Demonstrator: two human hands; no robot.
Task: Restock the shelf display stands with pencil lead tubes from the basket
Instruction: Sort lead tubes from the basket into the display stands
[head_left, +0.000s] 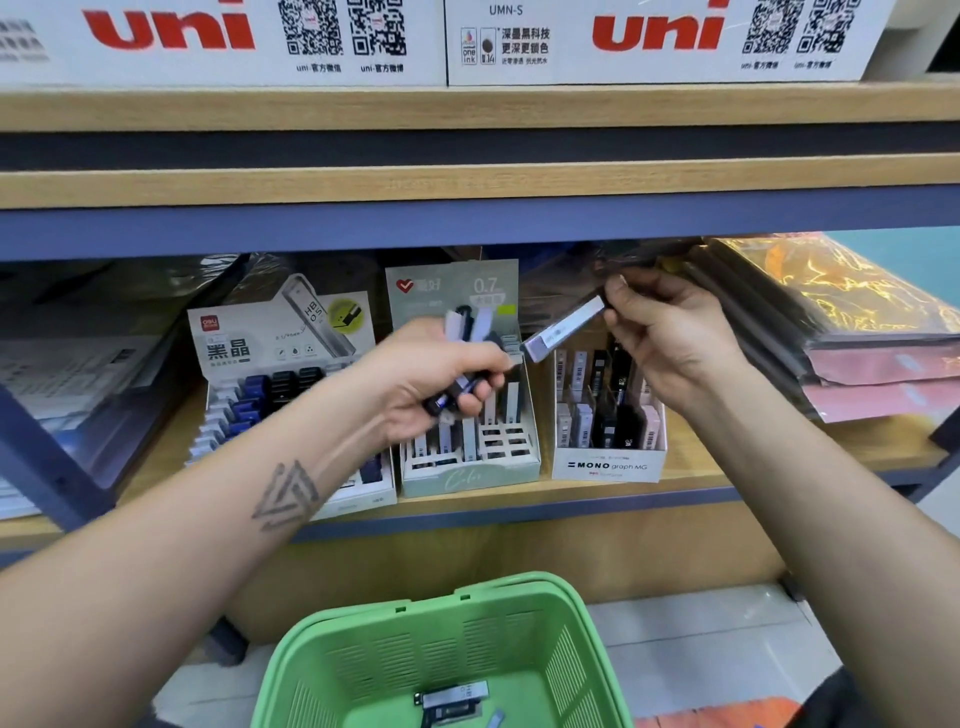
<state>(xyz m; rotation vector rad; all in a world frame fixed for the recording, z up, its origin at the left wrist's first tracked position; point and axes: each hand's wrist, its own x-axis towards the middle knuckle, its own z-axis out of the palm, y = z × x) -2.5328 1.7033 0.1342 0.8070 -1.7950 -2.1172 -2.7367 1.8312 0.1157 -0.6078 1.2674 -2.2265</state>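
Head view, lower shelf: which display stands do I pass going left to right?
Deli HB 0.5 lead stand → green 0.7 lead stand → MONO graph MG stand → stacked plastic-wrapped packs.

Three display stands sit side by side on the shelf (701, 486), the Deli stand (249, 395) leftmost, the 0.7 stand (467, 467) in the middle, the MONO stand (608, 465) rightmost, with the basket (431, 654) on the floor in front.

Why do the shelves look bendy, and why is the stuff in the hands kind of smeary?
Head view: the wide-angle lens bows the shelf edge; motion smears the tubes in the left hand and the single tube pinched by the right hand; the far left side is soft; glare streaks the shiny orange packets.
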